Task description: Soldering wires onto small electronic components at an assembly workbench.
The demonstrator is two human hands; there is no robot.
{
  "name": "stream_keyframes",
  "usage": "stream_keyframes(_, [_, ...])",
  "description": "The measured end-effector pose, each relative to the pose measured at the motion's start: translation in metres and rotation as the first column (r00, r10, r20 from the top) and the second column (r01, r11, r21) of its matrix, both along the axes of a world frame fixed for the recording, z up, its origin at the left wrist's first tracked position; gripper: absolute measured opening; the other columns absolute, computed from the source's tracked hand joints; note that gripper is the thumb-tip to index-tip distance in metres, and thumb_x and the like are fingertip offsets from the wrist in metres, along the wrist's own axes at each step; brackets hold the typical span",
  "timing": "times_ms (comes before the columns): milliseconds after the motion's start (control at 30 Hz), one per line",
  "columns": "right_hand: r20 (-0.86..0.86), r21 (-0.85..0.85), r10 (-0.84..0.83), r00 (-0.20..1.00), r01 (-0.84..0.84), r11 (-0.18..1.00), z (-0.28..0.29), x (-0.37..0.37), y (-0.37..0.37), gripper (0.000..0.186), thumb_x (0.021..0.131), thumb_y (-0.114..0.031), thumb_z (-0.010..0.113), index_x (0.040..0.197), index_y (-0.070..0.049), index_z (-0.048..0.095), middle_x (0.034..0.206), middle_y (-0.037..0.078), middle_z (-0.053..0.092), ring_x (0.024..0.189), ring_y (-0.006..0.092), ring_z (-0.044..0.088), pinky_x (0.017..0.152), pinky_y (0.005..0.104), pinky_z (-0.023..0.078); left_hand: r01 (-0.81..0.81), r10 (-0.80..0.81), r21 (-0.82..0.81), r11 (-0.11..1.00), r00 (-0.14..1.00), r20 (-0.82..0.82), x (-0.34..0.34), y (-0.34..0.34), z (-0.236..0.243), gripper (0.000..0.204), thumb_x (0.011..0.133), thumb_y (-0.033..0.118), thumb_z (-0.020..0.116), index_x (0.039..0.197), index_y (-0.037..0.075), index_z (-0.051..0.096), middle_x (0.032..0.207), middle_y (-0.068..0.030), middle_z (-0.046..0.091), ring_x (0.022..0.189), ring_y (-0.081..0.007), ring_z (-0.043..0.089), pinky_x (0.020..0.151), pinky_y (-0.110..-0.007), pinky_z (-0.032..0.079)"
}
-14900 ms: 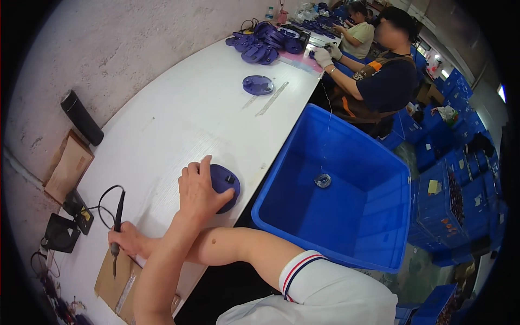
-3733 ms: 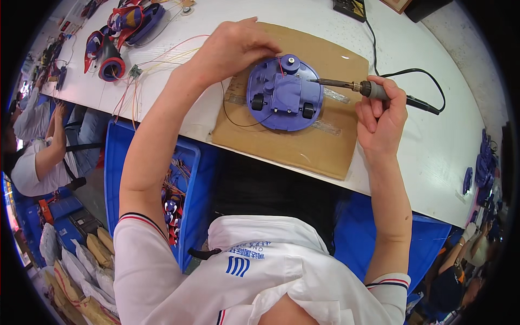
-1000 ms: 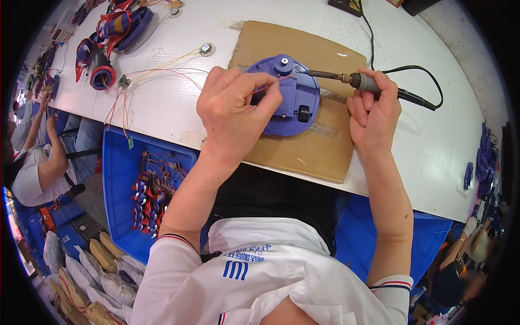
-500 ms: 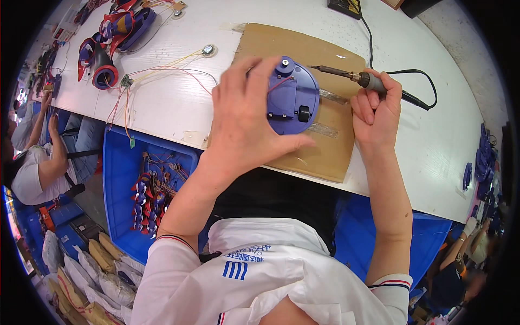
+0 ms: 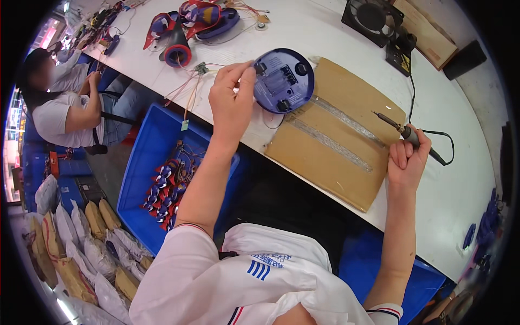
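Note:
My left hand grips a round blue plastic base by its left edge, fingers and thumb pinching the rim. Small black wheels or pads show on the face turned up toward me. The base is raised over the left end of a brown cardboard sheet, which has two strips of clear tape across it. In my right hand is a soldering iron, held by its grey handle. Its tip points up and left above the cardboard, apart from the base.
Red, blue and white toy parts lie at the far left beside a wired circuit board. A black fan stands at the back right. Blue bins sit below the table edge. Another person sits at the left.
The base has been lifted leftward off the cardboard and turned over, showing its other face. My right hand still holds the soldering iron. The whole view has swung left.

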State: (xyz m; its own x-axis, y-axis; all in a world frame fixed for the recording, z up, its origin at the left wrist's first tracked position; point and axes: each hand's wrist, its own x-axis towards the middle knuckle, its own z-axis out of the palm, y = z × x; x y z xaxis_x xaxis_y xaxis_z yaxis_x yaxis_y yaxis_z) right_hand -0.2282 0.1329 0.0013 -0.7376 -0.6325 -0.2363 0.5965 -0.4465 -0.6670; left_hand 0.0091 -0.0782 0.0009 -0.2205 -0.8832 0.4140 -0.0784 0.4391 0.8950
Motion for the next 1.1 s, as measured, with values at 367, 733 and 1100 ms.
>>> stream_keyframes(367, [0.018,0.033,-0.057,0.998,0.056,0.998,0.002,0.002,-0.004,0.023,0.093,-0.022,0.051,0.093,-0.002,0.063,0.048,-0.007,0.035,0.033,0.0036,0.021,0.034,0.0185,0.018,-0.465,0.757,-0.598,0.653,0.378,0.533,0.070,-0.157,-0.010,0.059,0.078,0.041,0.068,0.122,0.004,0.055,0.106,-0.0182,0.059,0.095,-0.0311,0.057,0.085,-0.037,0.044])
stream_keyframes(733, [0.013,0.064,-0.089,0.996,0.088,0.994,0.008,0.003,-0.004,0.023,0.092,-0.022,0.052,0.092,-0.002,0.063,0.047,-0.006,0.034,0.033,0.0035,0.021,0.033,0.0184,0.017,-0.071,0.176,-0.471,0.879,0.967,0.184,-0.011,0.002,0.009,0.056,0.074,0.017,0.076,0.124,0.006,0.053,0.121,-0.0154,0.053,0.113,-0.0302,0.050,0.091,-0.040,0.044])
stream_keyframes(1100, [0.018,0.066,-0.085,0.996,0.084,0.994,0.005,0.008,-0.005,0.020,0.091,-0.021,0.052,0.090,-0.003,0.062,0.047,-0.007,0.034,0.033,0.0037,0.020,0.033,0.0186,0.018,-0.031,0.528,-0.663,0.748,0.633,0.566,-0.001,-0.074,-0.014,0.080,0.067,0.058,0.074,0.134,0.029,0.042,0.148,-0.0190,0.020,0.134,-0.0526,0.015,0.089,-0.076,0.022])
